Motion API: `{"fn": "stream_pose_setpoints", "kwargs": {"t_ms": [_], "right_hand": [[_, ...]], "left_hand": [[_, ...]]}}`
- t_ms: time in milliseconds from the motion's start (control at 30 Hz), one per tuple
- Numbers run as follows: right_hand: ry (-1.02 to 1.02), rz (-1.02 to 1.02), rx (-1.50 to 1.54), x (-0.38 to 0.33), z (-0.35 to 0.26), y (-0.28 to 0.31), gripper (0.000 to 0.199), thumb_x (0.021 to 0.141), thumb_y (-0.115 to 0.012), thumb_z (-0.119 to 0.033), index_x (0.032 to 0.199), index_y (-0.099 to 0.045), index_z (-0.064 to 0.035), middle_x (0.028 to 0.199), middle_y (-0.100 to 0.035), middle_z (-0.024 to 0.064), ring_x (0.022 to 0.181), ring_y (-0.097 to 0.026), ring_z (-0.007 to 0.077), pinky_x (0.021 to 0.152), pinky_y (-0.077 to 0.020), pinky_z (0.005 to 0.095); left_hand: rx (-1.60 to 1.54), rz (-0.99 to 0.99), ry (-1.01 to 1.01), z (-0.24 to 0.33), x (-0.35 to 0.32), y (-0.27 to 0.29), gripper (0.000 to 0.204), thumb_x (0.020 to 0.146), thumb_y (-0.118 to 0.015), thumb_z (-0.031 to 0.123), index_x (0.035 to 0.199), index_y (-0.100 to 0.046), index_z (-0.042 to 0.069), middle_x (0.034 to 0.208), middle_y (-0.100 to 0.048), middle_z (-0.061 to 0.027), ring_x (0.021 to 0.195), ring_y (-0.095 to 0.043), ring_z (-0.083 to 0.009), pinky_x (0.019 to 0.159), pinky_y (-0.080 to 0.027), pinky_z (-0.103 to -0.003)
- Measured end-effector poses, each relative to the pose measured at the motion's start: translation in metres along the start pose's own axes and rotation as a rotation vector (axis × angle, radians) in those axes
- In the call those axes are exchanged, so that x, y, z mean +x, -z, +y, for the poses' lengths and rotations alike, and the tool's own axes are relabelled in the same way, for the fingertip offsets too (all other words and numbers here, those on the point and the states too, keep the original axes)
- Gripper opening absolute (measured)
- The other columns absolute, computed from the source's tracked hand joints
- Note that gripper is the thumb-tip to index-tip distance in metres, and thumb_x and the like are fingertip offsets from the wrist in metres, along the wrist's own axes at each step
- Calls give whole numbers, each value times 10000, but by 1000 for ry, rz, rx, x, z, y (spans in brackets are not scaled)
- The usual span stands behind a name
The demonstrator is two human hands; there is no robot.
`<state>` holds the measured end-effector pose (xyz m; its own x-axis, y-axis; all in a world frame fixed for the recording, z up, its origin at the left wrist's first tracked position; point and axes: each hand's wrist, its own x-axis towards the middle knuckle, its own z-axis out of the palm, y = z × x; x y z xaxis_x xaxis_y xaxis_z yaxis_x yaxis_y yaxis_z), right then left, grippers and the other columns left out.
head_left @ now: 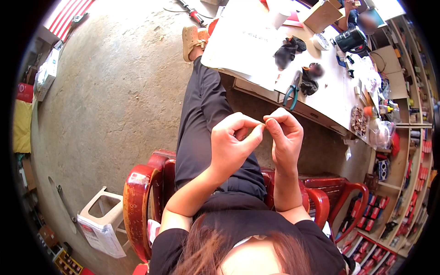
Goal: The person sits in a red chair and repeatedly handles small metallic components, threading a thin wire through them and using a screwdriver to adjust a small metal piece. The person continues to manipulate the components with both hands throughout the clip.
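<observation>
My left hand (233,143) and my right hand (287,140) are raised above my lap, their fingertips meeting in a pinch. Thumb and forefinger are pressed together on each; anything between them is too small or hidden to make out. Just beyond my right hand, pliers with teal-and-black handles (292,91) lie at the edge of the white table (250,50). Beside the pliers is a dark, crumpled glove-like item (309,86), and a similar dark item (286,54) lies farther back.
A cardboard box (322,17), a black mug-like container (352,41) and a roll of tape (320,42) stand at the table's far side, near another person (352,13). Red wooden chair arms (139,201) flank me. A plastic stool (101,215) is at left, stocked shelves (412,151) at right.
</observation>
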<state>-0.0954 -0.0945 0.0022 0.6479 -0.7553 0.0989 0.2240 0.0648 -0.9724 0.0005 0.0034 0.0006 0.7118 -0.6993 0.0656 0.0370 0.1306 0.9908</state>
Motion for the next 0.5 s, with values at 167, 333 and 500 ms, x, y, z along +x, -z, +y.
{"fn": "stream_pose_setpoints", "kwargs": {"t_ms": [167,333,500], "right_hand": [[-10,-13,12,0,0,1,78,876,-683,-37,897,-659,34,856,-594,25,778,-529,69,707,-406,199],[18,-21,-11,-1,0,1,61,867,-685,-18,896,-663,32,850,-589,25,774,-532,70,697,-407,201],[80,-31,-75,1,-2,1,56,861,-687,-8,897,-668,30,846,-581,30,757,-536,75,675,-407,200]], "left_hand": [[-24,-16,5,-1,0,1,18,812,-686,-4,823,-684,-17,648,-438,86,571,-328,5,496,-235,-188],[-200,-81,183,0,0,5,22,832,-667,6,826,-672,-15,625,-427,101,565,-328,11,501,-238,-181],[-212,-111,159,-6,1,5,27,843,-651,7,839,-671,-11,611,-420,109,558,-324,15,505,-235,-176]]}}
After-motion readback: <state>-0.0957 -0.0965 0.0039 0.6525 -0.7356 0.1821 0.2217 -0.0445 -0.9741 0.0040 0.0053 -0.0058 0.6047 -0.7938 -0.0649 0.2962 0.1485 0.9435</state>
